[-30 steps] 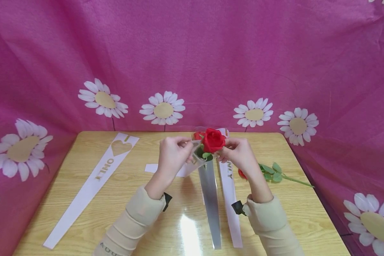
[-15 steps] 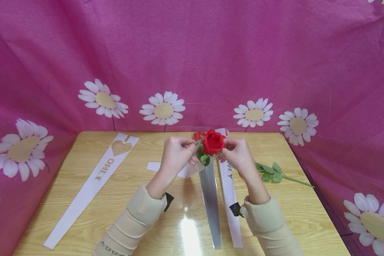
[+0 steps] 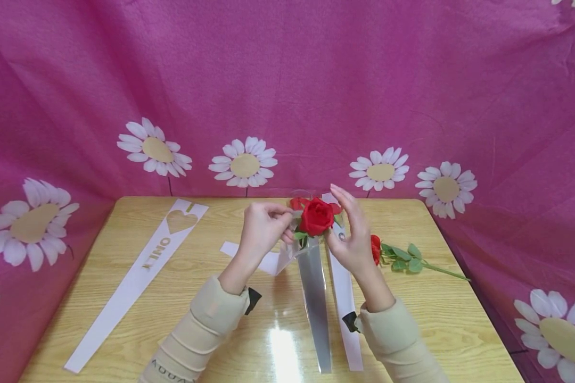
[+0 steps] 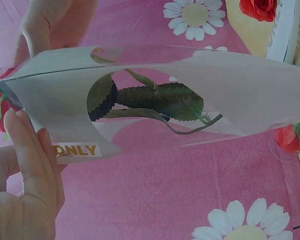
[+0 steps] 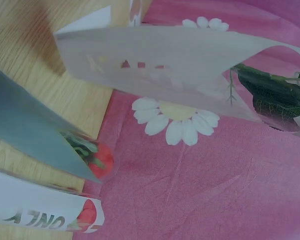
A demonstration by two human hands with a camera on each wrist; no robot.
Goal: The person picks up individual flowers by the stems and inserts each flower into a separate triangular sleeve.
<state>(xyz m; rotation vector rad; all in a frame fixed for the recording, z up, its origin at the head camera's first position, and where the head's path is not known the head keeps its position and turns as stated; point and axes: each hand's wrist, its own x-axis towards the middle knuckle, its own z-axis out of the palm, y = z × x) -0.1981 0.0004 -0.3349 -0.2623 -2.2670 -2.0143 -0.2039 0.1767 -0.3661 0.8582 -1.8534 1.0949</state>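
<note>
A red rose (image 3: 317, 217) stands with its bloom at the mouth of a white and clear flower sleeve (image 4: 259, 90) printed ONLY. Green leaves (image 4: 162, 100) show through the sleeve's clear window. My left hand (image 3: 263, 229) pinches the sleeve's upper edge at the left of the bloom. On the other side, my right hand (image 3: 352, 239) has its fingers straight and spread, with the thumb right at the bloom's lower right. The right wrist view shows the raised sleeve's tapering end above the table. The rose's stem is mostly hidden inside the sleeve.
A grey sleeve (image 3: 314, 303) and a white ONLY sleeve (image 3: 346, 314), both with red roses inside, lie side by side below my hands. Another white sleeve (image 3: 139, 276) lies flat at the left. A loose rose (image 3: 414, 261) lies at the right, before a pink daisy-print cloth (image 3: 306, 106).
My right hand has let go its pinch beside the bloom, and its fingers have straightened upward. The bloom has shifted slightly left and down. My left hand keeps its pinch.
</note>
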